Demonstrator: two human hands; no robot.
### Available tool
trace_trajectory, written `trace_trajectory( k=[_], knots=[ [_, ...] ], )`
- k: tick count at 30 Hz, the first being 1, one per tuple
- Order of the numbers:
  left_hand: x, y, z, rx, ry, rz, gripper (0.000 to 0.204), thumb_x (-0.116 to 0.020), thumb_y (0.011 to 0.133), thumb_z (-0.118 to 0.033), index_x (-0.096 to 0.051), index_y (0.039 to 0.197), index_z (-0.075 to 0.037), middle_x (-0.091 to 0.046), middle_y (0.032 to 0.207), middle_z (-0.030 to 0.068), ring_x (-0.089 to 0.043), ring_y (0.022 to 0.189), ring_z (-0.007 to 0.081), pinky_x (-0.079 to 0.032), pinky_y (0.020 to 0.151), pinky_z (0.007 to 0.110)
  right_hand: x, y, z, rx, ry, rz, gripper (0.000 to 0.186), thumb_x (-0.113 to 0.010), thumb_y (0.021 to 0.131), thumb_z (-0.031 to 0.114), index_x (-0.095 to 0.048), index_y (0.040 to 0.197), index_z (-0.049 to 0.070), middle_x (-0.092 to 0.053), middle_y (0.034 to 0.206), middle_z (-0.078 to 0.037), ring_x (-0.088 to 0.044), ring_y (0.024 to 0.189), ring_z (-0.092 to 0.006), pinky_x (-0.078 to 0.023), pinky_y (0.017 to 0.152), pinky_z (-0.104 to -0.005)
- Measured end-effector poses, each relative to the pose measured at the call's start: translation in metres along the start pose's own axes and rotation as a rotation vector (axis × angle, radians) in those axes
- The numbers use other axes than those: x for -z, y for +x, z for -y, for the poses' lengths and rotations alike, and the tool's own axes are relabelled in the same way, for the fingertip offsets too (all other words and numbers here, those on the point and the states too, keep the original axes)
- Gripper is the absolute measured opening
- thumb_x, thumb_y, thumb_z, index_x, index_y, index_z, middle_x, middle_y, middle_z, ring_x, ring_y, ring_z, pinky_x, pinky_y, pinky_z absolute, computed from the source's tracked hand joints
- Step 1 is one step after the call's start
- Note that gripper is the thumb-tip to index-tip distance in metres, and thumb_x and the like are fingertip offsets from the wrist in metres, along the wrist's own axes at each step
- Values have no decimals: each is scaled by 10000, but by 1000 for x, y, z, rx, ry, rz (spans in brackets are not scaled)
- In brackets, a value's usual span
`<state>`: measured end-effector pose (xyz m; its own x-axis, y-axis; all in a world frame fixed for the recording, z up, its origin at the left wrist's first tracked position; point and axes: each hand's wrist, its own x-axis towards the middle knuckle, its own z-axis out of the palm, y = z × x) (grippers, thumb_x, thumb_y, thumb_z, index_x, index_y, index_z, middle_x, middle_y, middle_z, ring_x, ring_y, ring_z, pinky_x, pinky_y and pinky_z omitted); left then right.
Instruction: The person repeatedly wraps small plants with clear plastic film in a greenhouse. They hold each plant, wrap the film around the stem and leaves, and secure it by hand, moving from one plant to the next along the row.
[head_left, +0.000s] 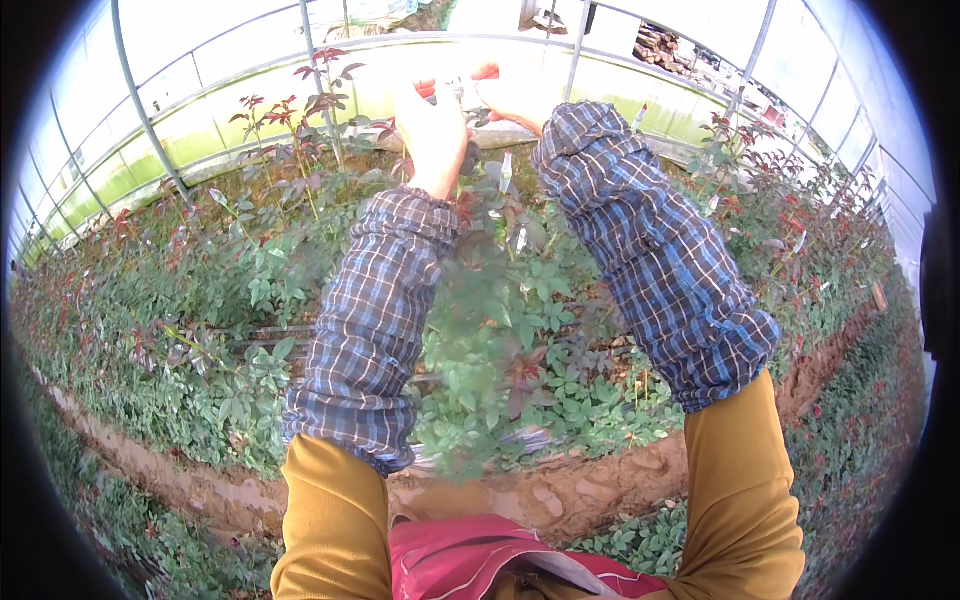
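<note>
My left hand (431, 125) is raised at the top middle above a leafy rose plant (480, 220), its fingers curled closed. My right hand (512, 95), just right of it, also has its fingers curled. A small pale object (455, 88) sits between the hands at the plant's upper end; glare hides what exactly it is and what each hand grips. Below the hands, a pale narrow wrap (506, 172) stands among the leaves. Plaid sleeve covers run up both of my forearms.
Rows of rose plants (260, 270) with reddish tops spread across the bed. A bare soil path (560, 494) runs along its near side. Metal hoops (136, 90) and plastic walls of a greenhouse rise behind, with stacked wood (660, 48) visible outside.
</note>
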<state>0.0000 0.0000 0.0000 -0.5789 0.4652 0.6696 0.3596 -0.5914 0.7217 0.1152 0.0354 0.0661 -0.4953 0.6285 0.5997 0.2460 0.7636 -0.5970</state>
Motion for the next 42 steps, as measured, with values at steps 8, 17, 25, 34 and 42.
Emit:
trace_trajectory(
  k=[8,17,25,34,42],
  knots=[
    [13,-12,-21,204,-297,24,306,-502,903,-52,-366,1153,61,-571,901,160,-621,628,158,-509,401,233,-28,-4,-20,10,178,-47,148,-610,753,63,-676,871,4,-647,671,-103,-614,548,-145,-507,508,-275],
    [24,-9,-28,497,-392,-42,282,-513,889,-93,-446,1136,27,-607,937,141,-633,671,209,-525,480,290,-4,-15,4,-458,686,134,347,-589,887,194,-521,1163,-5,-587,1061,-146,-613,899,-273,-564,738,-381],
    [27,-12,-8,837,-789,162,182,-595,852,-121,-590,995,-7,-624,909,104,-620,812,209,-529,609,305,19,-27,-42,193,-120,404,368,-636,850,57,-542,1203,12,-622,1089,-119,-599,989,-221,-515,853,-309],
    [48,-21,-18,622,-322,246,243,-691,815,-234,-615,977,-69,-633,817,16,-549,573,71,-346,399,177,-15,-39,-44,-233,739,316,285,-557,898,79,-547,1166,-15,-629,1024,-129,-610,940,-222,-522,836,-332],
    [41,-20,-13,460,-152,340,201,-688,808,-231,-636,865,-45,-583,681,9,-472,465,54,-308,370,189,-7,-35,-46,-523,859,193,244,-531,916,156,-574,1106,8,-631,881,-87,-616,742,-164,-539,633,-290]
  ],
)
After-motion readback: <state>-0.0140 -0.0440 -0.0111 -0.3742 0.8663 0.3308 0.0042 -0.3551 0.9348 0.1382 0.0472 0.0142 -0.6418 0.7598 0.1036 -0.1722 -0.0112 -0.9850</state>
